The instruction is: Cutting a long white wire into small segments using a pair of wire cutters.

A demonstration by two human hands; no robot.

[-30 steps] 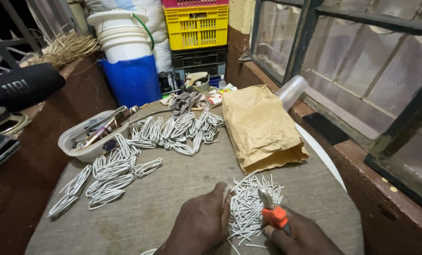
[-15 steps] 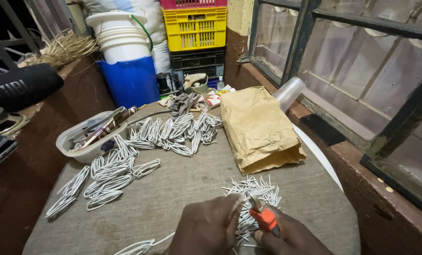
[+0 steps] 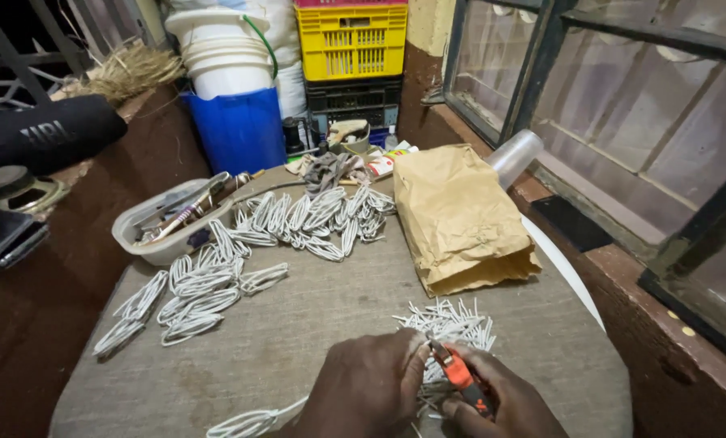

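Observation:
My left hand point(image 3: 367, 391) is closed on a white cable piece at the near edge of a grey cloth-covered table point(image 3: 314, 324); a looped white cable point(image 3: 249, 422) trails from it to the left. My right hand point(image 3: 505, 401) grips an orange-handled cutting tool point(image 3: 458, 375), its tip touching the cable by my left fingers. Under both hands lies a pile of short white cable pieces point(image 3: 452, 324). Folded white cable loops lie in a group at the left point(image 3: 192, 288) and another at the back point(image 3: 322, 215).
A brown paper bag point(image 3: 460, 219) lies at the right of the table, a clear plastic cup point(image 3: 515, 156) behind it. A white tub of tools point(image 3: 168, 231) sits at the left. Behind stand a blue bucket point(image 3: 237, 130), white buckets and a yellow crate point(image 3: 351, 40). A window is at the right.
Both hands have shifted slightly left and nearer to me. A looped white cable has come into view at the bottom left of my left hand.

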